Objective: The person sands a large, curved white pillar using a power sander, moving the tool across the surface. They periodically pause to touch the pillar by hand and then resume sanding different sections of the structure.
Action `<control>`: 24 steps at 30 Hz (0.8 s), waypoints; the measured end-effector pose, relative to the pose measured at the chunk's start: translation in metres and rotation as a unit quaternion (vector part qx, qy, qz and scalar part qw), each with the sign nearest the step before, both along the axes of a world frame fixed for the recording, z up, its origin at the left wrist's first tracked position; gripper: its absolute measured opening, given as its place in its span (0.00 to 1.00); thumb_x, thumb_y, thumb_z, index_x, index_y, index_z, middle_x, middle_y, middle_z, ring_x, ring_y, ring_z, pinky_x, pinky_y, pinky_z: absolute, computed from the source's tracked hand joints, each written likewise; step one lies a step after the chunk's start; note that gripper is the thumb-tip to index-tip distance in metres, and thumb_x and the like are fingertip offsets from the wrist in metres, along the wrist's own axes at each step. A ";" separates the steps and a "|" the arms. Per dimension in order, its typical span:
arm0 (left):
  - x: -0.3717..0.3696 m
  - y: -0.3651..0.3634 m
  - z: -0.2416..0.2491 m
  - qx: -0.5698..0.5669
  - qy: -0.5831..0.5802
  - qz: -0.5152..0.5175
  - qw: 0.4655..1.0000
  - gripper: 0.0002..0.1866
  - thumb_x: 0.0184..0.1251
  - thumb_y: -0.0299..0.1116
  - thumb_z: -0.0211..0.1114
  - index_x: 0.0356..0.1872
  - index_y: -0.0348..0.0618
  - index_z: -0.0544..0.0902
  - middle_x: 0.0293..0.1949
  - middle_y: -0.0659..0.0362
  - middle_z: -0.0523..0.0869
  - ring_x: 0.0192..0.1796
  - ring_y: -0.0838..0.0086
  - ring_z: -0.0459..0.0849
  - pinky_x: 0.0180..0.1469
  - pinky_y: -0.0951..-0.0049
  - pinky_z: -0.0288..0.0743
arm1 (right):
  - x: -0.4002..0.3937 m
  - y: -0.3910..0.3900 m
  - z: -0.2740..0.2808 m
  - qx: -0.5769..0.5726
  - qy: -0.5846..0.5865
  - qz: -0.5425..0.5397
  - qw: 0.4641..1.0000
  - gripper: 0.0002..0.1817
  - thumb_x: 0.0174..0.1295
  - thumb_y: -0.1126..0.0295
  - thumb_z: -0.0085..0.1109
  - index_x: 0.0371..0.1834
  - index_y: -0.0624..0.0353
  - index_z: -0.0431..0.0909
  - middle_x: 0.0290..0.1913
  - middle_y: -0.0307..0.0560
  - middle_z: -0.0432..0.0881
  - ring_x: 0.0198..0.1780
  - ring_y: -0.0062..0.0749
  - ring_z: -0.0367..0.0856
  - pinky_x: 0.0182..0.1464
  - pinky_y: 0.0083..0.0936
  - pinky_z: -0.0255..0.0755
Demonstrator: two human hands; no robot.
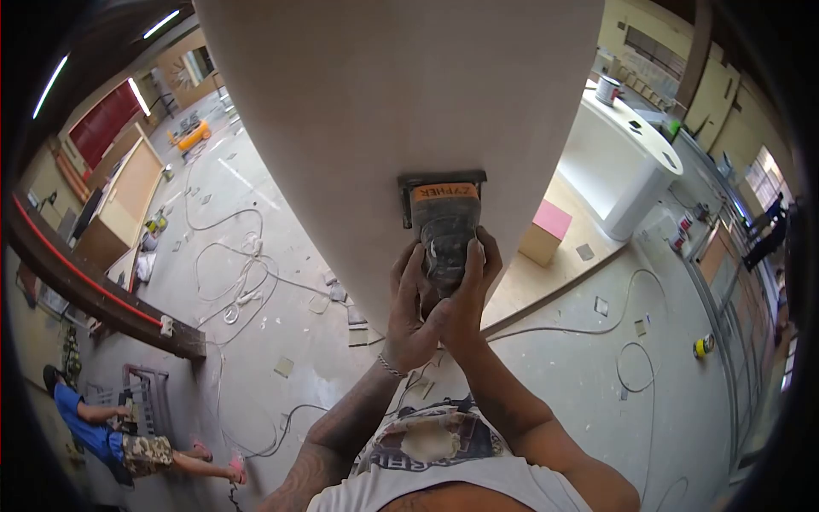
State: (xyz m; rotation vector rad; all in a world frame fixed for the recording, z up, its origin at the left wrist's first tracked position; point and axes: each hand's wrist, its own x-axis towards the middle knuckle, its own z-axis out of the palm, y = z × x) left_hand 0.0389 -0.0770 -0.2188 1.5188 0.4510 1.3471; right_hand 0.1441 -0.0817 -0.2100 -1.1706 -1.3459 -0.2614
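An electric sander [449, 235], black with an orange label, lies with its pad against a large pale curved panel [409, 94] in front of me. My left hand [415, 294], with a chain bracelet at the wrist, wraps the sander's body from the left side. From the right side my right hand [471, 290] grips the same body, thumb along it. Both hands meet below the tool, where the palms hide its rear end. The pad's dark edge shows past the sander on the left and top.
Cords [247, 277] lie looped across the grey floor on both sides. On the right stand a white curved counter [589, 162] and a pink-topped block [548, 230]. A person in a blue shirt [90, 422] stands at lower left, near a brown beam [102, 299].
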 end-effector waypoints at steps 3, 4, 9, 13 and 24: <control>0.011 -0.006 0.010 0.007 0.013 0.056 0.998 0.46 0.76 0.39 0.64 0.83 0.32 0.47 0.77 0.43 0.53 0.79 0.56 0.62 0.76 0.58 0.66 | 0.002 -0.004 -0.002 -0.012 -0.014 0.077 0.997 0.51 0.65 0.66 0.70 0.84 0.47 0.43 0.75 0.72 0.47 0.70 0.77 0.67 0.59 0.56 0.80; 0.012 -0.005 0.014 0.017 0.031 0.075 0.997 0.47 0.77 0.41 0.63 0.83 0.34 0.44 0.77 0.45 0.55 0.77 0.58 0.65 0.76 0.59 0.66 | 0.004 -0.003 0.002 0.001 -0.025 0.096 0.995 0.52 0.66 0.67 0.70 0.85 0.48 0.40 0.76 0.74 0.46 0.70 0.78 0.66 0.61 0.57 0.78; 0.023 0.005 0.079 0.041 0.031 0.116 0.992 0.45 0.81 0.40 0.60 0.85 0.40 0.40 0.77 0.48 0.63 0.75 0.60 0.70 0.75 0.61 0.67 | 0.028 0.005 0.057 0.057 -0.041 0.206 0.976 0.60 0.65 0.68 0.70 0.87 0.54 0.30 0.80 0.79 0.42 0.76 0.82 0.57 0.72 0.61 0.66; 0.040 0.012 0.120 0.174 0.067 0.229 0.955 0.40 0.84 0.40 0.56 0.85 0.40 0.43 0.78 0.46 0.63 0.77 0.59 0.68 0.75 0.60 0.66 | 0.045 0.019 0.089 0.074 -0.019 0.294 0.953 0.61 0.62 0.71 0.71 0.87 0.57 0.29 0.83 0.78 0.39 0.81 0.79 0.50 0.77 0.61 0.58; 0.060 0.012 0.053 0.255 0.096 0.393 0.878 0.37 0.77 0.43 0.61 0.79 0.37 0.60 0.73 0.35 0.64 0.75 0.44 0.64 0.74 0.48 0.63 | 0.064 0.019 0.026 0.052 -0.026 0.395 0.917 0.56 0.57 0.78 0.70 0.86 0.58 0.43 0.83 0.79 0.43 0.77 0.82 0.58 0.74 0.60 0.63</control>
